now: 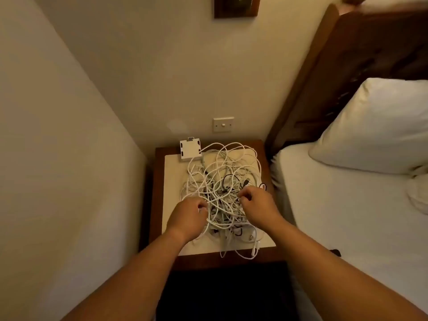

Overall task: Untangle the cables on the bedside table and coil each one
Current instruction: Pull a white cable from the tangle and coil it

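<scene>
A tangled heap of white cables, with a few thin black cables mixed in, covers the bedside table. My left hand is at the heap's left side, fingers curled into white strands. On the heap's right side my right hand has its fingers curled, pinching strands. Some loops hang over the table's front edge. A white square adapter block sits at the back left corner, joined to the heap.
The table stands in a narrow gap between a wall on the left and a bed with a pillow on the right. A wall switch sits just behind the table. A wooden headboard rises at the back right.
</scene>
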